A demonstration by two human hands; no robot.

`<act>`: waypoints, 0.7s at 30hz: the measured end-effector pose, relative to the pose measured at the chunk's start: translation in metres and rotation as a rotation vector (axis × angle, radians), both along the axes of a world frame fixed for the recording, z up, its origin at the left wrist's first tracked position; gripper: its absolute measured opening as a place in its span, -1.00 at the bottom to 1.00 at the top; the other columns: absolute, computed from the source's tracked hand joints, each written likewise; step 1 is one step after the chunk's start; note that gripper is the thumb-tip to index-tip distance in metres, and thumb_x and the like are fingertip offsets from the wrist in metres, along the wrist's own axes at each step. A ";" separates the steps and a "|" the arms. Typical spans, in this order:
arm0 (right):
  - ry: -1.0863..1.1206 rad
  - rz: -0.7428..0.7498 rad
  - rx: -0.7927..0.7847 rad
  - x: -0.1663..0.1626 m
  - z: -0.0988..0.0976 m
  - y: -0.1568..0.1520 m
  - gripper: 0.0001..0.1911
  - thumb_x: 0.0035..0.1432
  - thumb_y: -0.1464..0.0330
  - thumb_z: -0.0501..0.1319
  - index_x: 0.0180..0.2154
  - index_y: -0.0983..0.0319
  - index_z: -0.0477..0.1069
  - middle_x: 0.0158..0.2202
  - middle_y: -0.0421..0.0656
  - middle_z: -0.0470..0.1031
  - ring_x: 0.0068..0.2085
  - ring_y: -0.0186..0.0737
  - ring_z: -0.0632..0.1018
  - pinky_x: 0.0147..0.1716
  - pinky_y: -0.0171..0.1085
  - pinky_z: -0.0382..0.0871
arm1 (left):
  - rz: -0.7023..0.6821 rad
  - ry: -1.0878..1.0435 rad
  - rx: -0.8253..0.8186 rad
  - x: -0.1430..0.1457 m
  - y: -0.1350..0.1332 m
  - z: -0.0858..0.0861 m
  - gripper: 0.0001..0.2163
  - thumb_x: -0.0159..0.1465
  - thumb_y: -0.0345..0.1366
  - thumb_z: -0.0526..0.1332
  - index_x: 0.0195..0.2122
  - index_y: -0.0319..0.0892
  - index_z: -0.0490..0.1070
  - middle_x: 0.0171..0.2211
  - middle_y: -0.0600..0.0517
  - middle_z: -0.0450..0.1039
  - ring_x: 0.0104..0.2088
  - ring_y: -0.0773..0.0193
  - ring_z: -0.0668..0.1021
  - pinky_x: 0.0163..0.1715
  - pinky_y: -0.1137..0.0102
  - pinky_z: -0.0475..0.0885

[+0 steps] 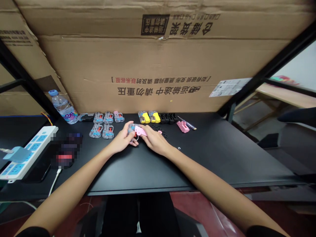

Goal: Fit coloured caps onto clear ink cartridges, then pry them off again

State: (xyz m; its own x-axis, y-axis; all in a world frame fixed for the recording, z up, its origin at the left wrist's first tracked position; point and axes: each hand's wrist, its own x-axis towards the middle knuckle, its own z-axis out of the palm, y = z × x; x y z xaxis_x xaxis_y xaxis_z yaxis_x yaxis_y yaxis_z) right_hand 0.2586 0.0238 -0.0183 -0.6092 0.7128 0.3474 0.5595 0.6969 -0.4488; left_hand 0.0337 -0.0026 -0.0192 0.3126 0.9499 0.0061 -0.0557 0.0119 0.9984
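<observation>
My left hand (122,139) is closed around a small clear plastic device (131,128) with blue and red parts inside. With closed fingers, my right hand (156,140) grips a pink plastic piece (140,130), which lies against the device's right side. Whether the two are joined I cannot tell. Behind my left hand sit several similar clear devices (108,131) in two rows. Two clear devices with yellow parts (154,117) stand beyond my right hand. Small black rings (155,128) lie close by it, one pink ring (160,132) among them.
A row of black parts (168,118), a pink block (183,126) and a screwdriver (189,123) lie at the back right. On the left are a water bottle (64,107), a power strip (32,149) and a blurred-out phone (66,151). A cardboard wall (148,59) closes the back.
</observation>
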 end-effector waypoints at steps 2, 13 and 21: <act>0.038 0.011 -0.027 0.000 -0.002 0.001 -0.50 0.55 0.24 0.05 0.42 0.16 0.22 0.17 0.10 0.52 0.11 0.14 0.64 0.08 0.09 0.57 | 0.006 0.006 -0.013 0.000 0.000 0.002 -0.32 0.46 -0.12 0.28 0.48 -0.13 -0.04 -0.23 0.02 0.53 -0.34 0.21 0.72 -0.24 0.23 0.70; 0.732 0.109 -1.006 0.001 0.022 0.009 -0.64 0.36 0.02 0.23 -0.13 0.19 0.46 -0.59 -0.37 0.20 -0.63 -0.36 0.08 -0.63 -0.31 0.13 | 0.133 0.228 0.348 -0.012 0.005 0.014 -0.56 0.45 -0.13 0.28 0.32 -0.09 0.43 0.18 -0.17 0.49 -0.06 0.17 0.64 -0.22 0.38 0.61; 0.780 0.092 -1.145 -0.005 0.021 0.007 -0.55 0.35 -0.09 0.18 -0.24 0.18 0.39 -0.58 -0.30 0.39 -0.67 -0.40 0.19 -0.66 -0.35 0.26 | 0.078 0.085 0.232 -0.004 0.007 0.009 -0.62 0.35 -0.04 0.39 0.06 -0.17 0.48 -0.12 -0.07 0.63 -0.18 0.16 0.69 -0.22 0.34 0.62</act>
State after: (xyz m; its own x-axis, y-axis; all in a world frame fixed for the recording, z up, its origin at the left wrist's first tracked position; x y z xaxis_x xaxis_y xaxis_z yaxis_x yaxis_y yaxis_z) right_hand 0.2532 0.0306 0.0028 -0.5902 0.7970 -0.1283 -0.1244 -0.2468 -0.9610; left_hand 0.0297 0.0044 -0.0103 0.2468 0.9474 0.2040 0.0364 -0.2194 0.9749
